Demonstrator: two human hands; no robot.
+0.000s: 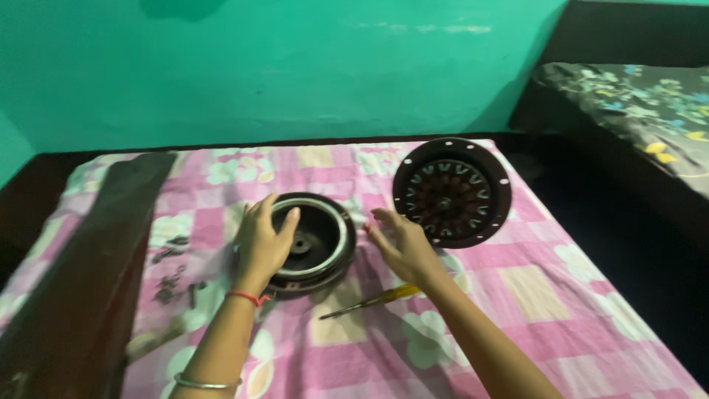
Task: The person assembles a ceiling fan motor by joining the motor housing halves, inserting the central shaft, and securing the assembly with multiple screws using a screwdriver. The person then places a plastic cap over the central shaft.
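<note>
Resting on the near rim of the round housing [314, 240], the left hand [262, 244] had its fingers [288, 220] curled over the edge, half closed, not gripping tight. The right hand [402, 247] hovered just beside the housing's right side, fingers spread and empty. The housing sat on the pink checked bedsheet [517, 295], mid-bed. It looked like stiff, heavy metal with a smooth rim, best held at opposite edges. A ribbed cover [452, 192] lay beyond; a screwdriver [369, 301] lay near the wrists.
</note>
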